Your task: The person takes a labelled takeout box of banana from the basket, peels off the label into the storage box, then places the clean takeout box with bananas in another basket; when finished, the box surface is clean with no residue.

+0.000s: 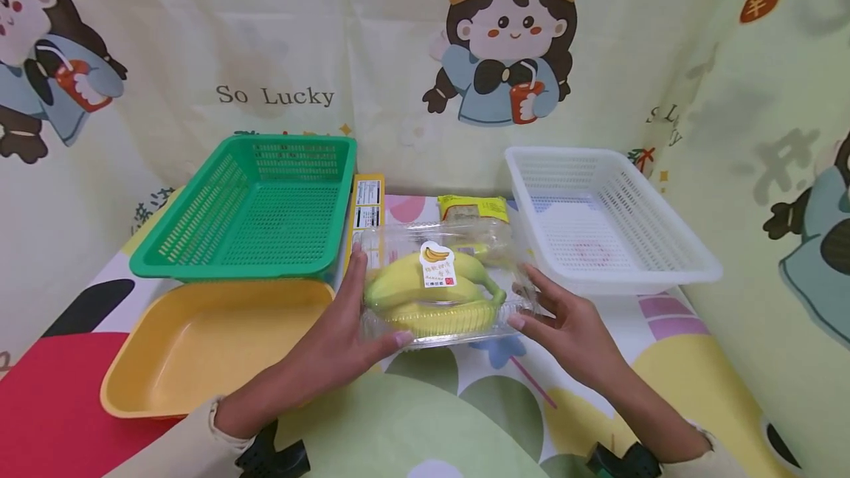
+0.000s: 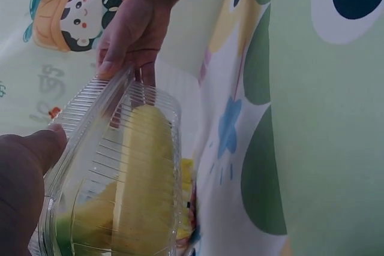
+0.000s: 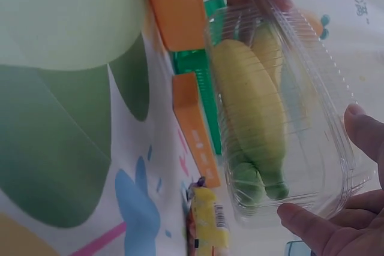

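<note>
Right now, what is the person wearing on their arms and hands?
Both hands are bare: no gloves or rings show on the left hand or the right hand. Cream long sleeves with ribbed cuffs end at the wrists. A black device sits under the left wrist, and another black device under the right.

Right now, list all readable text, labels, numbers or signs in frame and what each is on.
"So Lucky" on the backdrop cloth, left of centre.
A cut-off "S L..." on the same cloth at the right fold, only partly readable.
Sticker on the clear banana box: banana drawing, print too small to read.
Orange carton: label panels too small to read.
Yellow packet: print blurred.
Barcode on that packet in the right wrist view: digits unreadable.
</note>
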Demonstrator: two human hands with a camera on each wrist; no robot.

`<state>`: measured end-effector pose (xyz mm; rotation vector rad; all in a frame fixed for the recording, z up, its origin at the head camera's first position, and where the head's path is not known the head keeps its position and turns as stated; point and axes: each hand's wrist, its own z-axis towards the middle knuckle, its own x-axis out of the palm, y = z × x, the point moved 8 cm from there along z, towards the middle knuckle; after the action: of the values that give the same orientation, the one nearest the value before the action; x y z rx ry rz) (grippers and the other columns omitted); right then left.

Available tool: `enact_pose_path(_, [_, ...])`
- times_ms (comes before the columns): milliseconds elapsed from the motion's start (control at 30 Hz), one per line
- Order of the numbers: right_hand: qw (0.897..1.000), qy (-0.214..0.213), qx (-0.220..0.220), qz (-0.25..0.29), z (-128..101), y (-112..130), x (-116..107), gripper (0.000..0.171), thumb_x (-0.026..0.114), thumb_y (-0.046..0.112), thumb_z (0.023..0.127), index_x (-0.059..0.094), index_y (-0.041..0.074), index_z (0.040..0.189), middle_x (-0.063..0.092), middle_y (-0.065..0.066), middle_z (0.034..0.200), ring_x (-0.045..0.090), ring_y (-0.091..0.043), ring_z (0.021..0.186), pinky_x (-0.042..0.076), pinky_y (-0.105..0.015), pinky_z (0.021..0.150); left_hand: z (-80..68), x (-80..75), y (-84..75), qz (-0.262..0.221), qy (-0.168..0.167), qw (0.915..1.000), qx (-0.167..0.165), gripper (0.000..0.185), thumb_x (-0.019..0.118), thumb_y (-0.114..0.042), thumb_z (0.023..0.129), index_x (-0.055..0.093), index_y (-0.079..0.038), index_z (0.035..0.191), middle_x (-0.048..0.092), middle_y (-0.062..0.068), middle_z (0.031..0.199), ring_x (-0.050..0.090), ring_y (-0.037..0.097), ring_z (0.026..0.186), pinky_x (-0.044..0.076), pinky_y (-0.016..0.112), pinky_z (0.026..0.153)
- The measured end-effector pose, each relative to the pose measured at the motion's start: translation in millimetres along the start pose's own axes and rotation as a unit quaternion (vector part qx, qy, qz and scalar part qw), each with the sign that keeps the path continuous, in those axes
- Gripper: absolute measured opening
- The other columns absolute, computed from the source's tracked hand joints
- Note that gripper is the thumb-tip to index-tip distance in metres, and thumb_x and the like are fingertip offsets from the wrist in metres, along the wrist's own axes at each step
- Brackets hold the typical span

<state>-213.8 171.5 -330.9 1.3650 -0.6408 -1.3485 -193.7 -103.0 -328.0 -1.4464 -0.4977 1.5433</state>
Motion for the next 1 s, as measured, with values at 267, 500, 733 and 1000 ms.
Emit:
enact_pose_path(267, [1.0, -0.002, -0.019, 0.022, -12, 1, 0, 0.071, 0.069, 0.001, 0.089, 0.033, 0.004, 0.151, 0.042, -0.022, 0.145, 0.058, -0.027, 0.116, 0.053, -0.029, 0.083, -8.5, 4.6, 0.1, 0.004, 0.003, 1.0, 0.002, 0.116, 0.075, -0.045, 0.083, -0.01, -0.011, 0.155, -0.014, 0.003, 0.161, -0.002, 0.027, 0.146, 0.021, 0.056, 0.111])
enact_pose_path(500, [0.999, 0.004, -0.022, 0.042, -17, -10, 7, 0.071, 0.068, -0.004, 0.088, 0.032, -0.003, 0.149, 0.037, -0.026, 0.148, 0.059, -0.022, 0.116, 0.052, -0.03, 0.083, -14.0, 14.3, 10.7, -0.006, 0.021, 0.9994, -0.027, 0.118, 0.075, -0.049, 0.082, -0.01, -0.013, 0.156, -0.016, -0.001, 0.161, -0.007, 0.029, 0.146, 0.017, 0.06, 0.11])
enact_pose_path(733, [0.999, 0.006, -0.02, 0.031, -20, -14, 8, 0.071, 0.07, -0.001, 0.087, 0.034, 0.0, 0.149, 0.033, -0.021, 0.152, 0.053, -0.018, 0.123, 0.051, -0.029, 0.085, -17.2, 19.1, 14.3, -0.009, 0.031, 0.9986, -0.041, 0.119, 0.077, -0.043, 0.082, -0.01, -0.011, 0.155, -0.017, 0.0, 0.161, -0.009, 0.028, 0.146, 0.015, 0.058, 0.111])
enact_pose_path(1000, [0.999, 0.003, -0.03, -0.016, -23, -19, 4, 0.07, 0.072, 0.004, 0.087, 0.038, 0.001, 0.148, 0.044, -0.019, 0.145, 0.054, -0.028, 0.12, 0.05, -0.025, 0.087, -18.1, 25.1, 17.6, -0.015, 0.034, 0.9984, -0.043, 0.118, 0.076, -0.046, 0.082, -0.01, -0.014, 0.156, -0.017, 0.0, 0.161, -0.006, 0.029, 0.146, 0.015, 0.058, 0.111])
